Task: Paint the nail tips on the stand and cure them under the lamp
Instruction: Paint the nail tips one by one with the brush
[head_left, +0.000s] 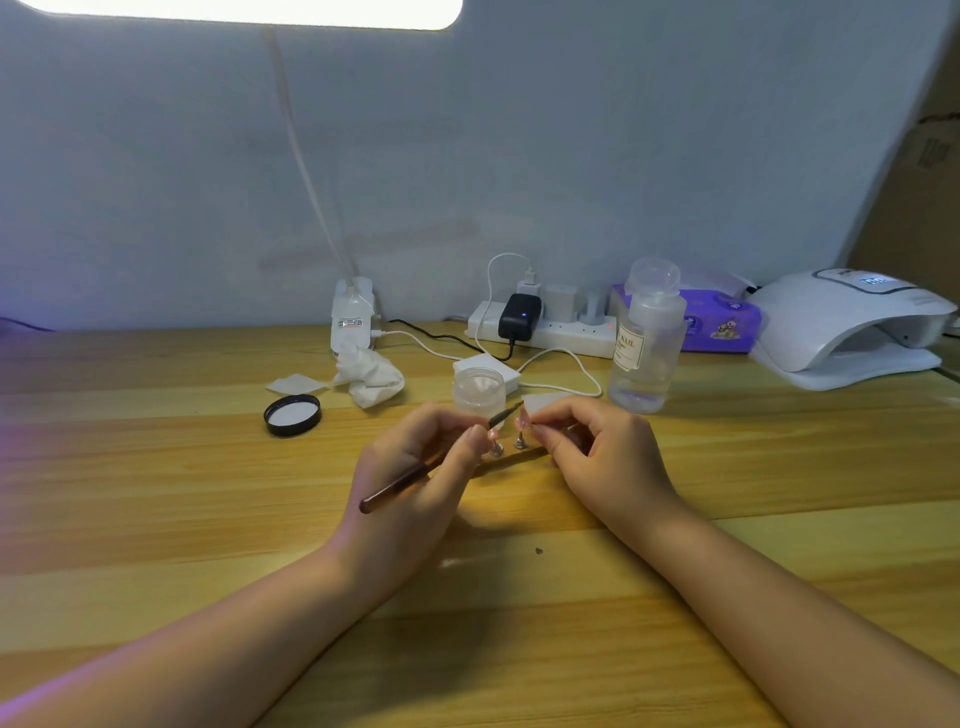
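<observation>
**Brush at nail tip; curing not yet begun**

Nearest the camera, both forearms rest on the pale wooden table (156, 467). The left hand (415, 467) has its fingers curled round a slim brown-handled nail brush (415, 475), bristle end pointing up and right. The right hand (602, 447) pinches a small pink nail tip (522, 418) on its metal-footed stand (520, 441); a second stand (496, 448) is just beside it, next to the left thumb. Whether the bristles touch the tip cannot be told.

Judgement: painting is in hand. It would go best with the right hand holding the stand steady and the brush drawn in light strokes, keeping polish off the fingers.

Behind the hands stand a small clear open jar (479, 389), its black lid (292, 414) well apart to the left, and a clear pump bottle (647, 353). Farthest right sits the white curing lamp (841, 322), mouth unoccupied.
</observation>
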